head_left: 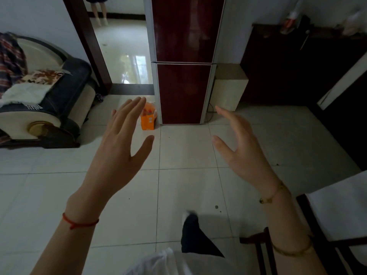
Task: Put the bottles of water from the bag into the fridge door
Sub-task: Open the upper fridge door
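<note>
Both arms are stretched forward over the tiled floor, palms facing inward; the left hand (117,141) has its fingers spread and holds nothing, and the right hand (241,147) is likewise splayed and empty. Just beyond the left fingertips an orange bag (148,120) stands beside the closed dark-red fridge (184,76), red bottle caps (148,111) showing inside

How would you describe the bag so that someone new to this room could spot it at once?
Find the tall dark red fridge against the far wall. At the foot of its left edge, on the pale tiled floor, stands a small orange bag, open at the top with red-capped bottles showing. It is the only bright orange thing there.
</note>
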